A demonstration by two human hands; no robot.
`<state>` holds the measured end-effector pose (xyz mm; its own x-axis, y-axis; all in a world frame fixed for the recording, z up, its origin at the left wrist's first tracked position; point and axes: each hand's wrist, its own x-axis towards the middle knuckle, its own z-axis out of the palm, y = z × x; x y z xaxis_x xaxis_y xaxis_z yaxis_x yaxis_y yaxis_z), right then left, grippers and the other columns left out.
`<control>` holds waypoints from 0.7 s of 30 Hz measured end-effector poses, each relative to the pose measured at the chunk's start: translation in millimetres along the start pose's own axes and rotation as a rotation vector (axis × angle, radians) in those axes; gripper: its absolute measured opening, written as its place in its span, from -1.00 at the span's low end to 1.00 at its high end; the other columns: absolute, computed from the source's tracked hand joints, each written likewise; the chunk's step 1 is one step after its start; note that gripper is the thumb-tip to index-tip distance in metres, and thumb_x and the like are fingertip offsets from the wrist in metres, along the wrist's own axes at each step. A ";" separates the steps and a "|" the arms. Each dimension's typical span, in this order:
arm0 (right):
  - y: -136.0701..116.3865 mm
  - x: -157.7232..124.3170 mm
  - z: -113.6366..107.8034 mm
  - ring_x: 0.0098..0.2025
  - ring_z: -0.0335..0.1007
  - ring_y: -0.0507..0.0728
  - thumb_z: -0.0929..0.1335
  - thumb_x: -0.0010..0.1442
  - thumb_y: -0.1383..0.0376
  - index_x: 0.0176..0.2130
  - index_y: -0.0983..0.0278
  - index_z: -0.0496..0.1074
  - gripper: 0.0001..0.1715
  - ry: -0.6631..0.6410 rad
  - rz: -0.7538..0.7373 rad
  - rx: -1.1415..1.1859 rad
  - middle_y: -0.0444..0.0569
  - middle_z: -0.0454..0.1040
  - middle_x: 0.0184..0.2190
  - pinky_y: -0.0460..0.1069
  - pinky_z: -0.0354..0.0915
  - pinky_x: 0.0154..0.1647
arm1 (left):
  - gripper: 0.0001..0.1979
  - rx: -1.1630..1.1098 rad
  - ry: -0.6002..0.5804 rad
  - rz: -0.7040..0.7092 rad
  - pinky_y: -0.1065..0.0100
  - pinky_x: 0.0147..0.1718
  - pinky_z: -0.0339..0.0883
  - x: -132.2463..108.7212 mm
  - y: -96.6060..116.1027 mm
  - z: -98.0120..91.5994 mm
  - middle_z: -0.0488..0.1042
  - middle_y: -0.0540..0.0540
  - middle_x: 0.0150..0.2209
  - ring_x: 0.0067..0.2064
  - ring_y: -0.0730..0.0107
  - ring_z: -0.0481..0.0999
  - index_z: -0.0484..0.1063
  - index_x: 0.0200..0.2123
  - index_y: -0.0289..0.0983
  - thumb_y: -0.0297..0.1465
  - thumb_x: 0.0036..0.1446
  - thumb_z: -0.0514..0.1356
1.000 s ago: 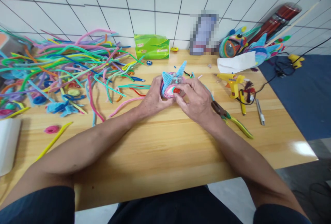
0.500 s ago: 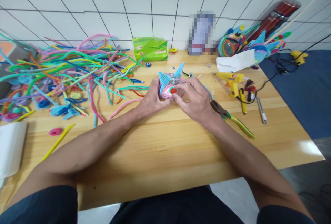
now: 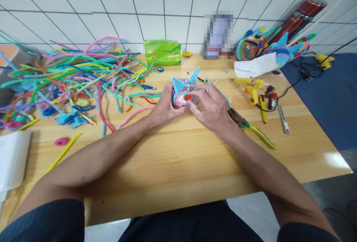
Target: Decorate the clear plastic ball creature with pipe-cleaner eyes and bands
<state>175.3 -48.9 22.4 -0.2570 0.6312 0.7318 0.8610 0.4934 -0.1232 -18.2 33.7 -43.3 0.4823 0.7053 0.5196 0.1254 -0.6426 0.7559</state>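
Note:
A pipe-cleaner figure [image 3: 181, 99], pink and light blue with two pointed blue pieces on top, is held above the middle of the table. My left hand [image 3: 166, 104] is wrapped round its left side, thumb along the lower front. On the front is a pink and white oval with a small red coil [image 3: 188, 97] on it. The thumb and forefinger of my right hand [image 3: 210, 104] are pinched at that red coil. My fingers cover the figure's right side. Just right of my right wrist lie pliers [image 3: 251, 126] with yellow-green handles.
A tangle of coloured pipe cleaners [image 3: 75, 67] fills the left back. A green tissue pack [image 3: 162, 53] stands by the tiled wall. To the right are a yellow glue gun [image 3: 251, 87], a utility knife [image 3: 283, 120], white paper [image 3: 255, 65] and a red flask [image 3: 301, 18].
Both hands keep the same hold on the figure, and my right fingers stay at the red coil. The whole view has shifted very slightly.

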 end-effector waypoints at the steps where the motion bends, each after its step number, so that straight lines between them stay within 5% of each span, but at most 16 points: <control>1: 0.0 -0.2 0.0 -0.04 0.61 0.27 0.46 0.39 0.29 -0.01 0.20 0.57 -0.83 0.001 0.002 -0.002 0.09 0.64 -0.08 0.15 0.55 -0.03 | -0.26 0.000 0.004 -0.008 -0.09 0.32 0.40 0.0 0.1 -0.1 0.43 -0.26 0.24 0.30 -0.04 0.47 0.23 0.29 -0.18 -0.13 0.19 0.48; 6: 0.1 -0.6 0.7 -0.01 0.59 0.27 0.45 0.38 0.26 0.04 0.20 0.52 -0.76 0.013 -0.002 0.032 0.10 0.62 -0.06 0.15 0.54 -0.03 | -0.32 -0.006 -0.003 -0.062 -0.05 0.21 0.48 -0.2 1.1 -1.1 0.47 -0.21 0.13 0.16 0.03 0.53 0.28 0.22 -0.17 -0.11 0.18 0.48; 16: 1.4 -0.9 1.8 -0.11 0.56 0.22 0.44 0.40 0.33 -0.10 0.18 0.55 -0.93 0.046 -0.079 -0.026 0.03 0.61 -0.15 0.11 0.49 -0.10 | -0.25 -0.007 0.013 -0.030 -0.06 0.35 0.38 0.3 1.9 1.8 0.42 -0.26 0.27 0.32 -0.02 0.46 0.24 0.30 -0.18 -0.10 0.19 0.48; 21: 1.0 -0.2 3.6 -0.10 0.57 0.22 0.43 0.41 0.33 -0.11 0.18 0.56 -0.94 0.045 -0.070 -0.034 0.03 0.62 -0.15 0.10 0.48 -0.09 | -0.30 -0.007 0.008 -0.028 -0.04 0.24 0.46 0.5 2.0 0.3 0.45 -0.21 0.16 0.20 0.03 0.52 0.27 0.24 -0.18 -0.11 0.18 0.48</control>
<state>174.7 -46.4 19.7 -0.2975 0.5681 0.7673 0.8565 0.5139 -0.0485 -17.5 32.6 -41.6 0.4714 0.7255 0.5015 0.1325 -0.6204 0.7730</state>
